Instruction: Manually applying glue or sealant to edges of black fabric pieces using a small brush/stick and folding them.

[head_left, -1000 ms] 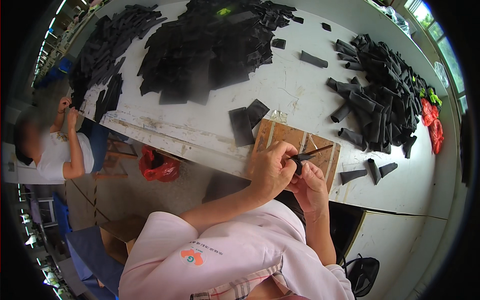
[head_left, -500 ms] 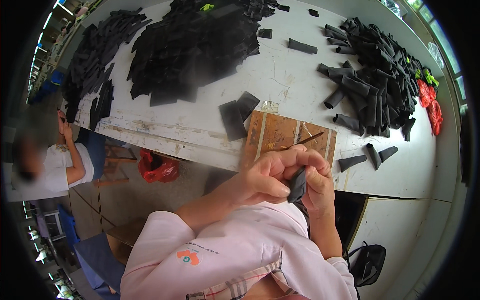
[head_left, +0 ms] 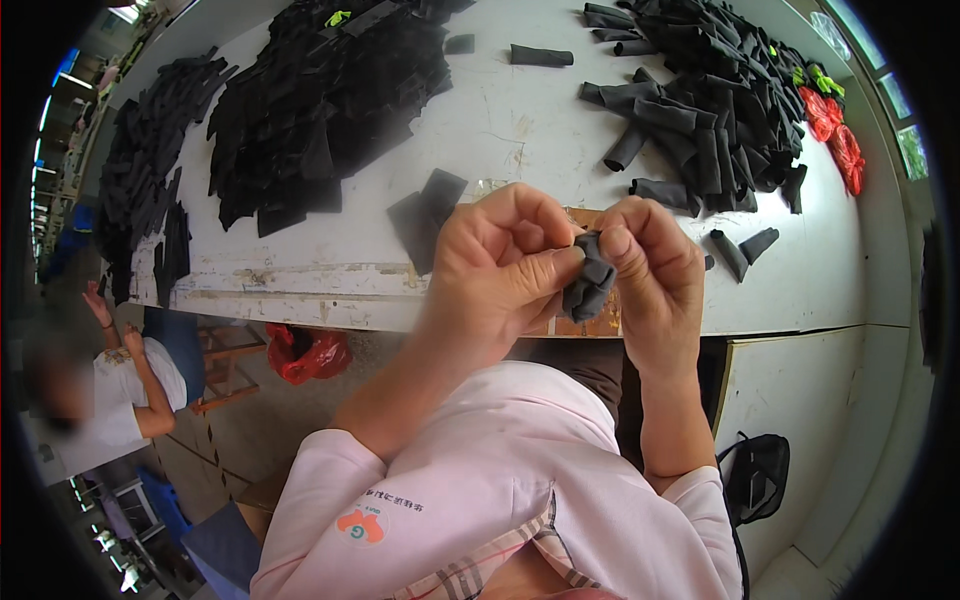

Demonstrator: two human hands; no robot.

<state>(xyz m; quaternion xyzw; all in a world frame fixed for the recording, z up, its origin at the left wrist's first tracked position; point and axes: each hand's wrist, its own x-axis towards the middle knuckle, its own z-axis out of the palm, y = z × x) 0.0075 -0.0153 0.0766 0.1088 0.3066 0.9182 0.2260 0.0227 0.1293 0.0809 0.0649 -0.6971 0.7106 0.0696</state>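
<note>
Between my two hands, above the table edge, is a small bunched piece of dark grey fabric (head_left: 592,282). My left hand (head_left: 505,270) pinches its upper end between thumb and forefinger. The thumb and fingers of my right hand (head_left: 655,275) grip it from the other side, close to the left fingertips. Under the hands lies a brown wooden board (head_left: 602,326), mostly hidden by them. Left of the board, two flat dark fabric pieces (head_left: 425,215) overlap on the white table (head_left: 480,125).
A broad pile of flat black pieces (head_left: 310,120) covers the table's left middle, with narrow strips (head_left: 155,130) farther left. Rolled dark tubes (head_left: 700,130) heap at the right beside red plastic bags (head_left: 835,135). A co-worker (head_left: 135,385) sits at left near a red bag (head_left: 305,350).
Both hands have risen away from my body, over the board's near part, still holding the fabric. My view has shifted, and the dark stick seen on the board is now hidden.
</note>
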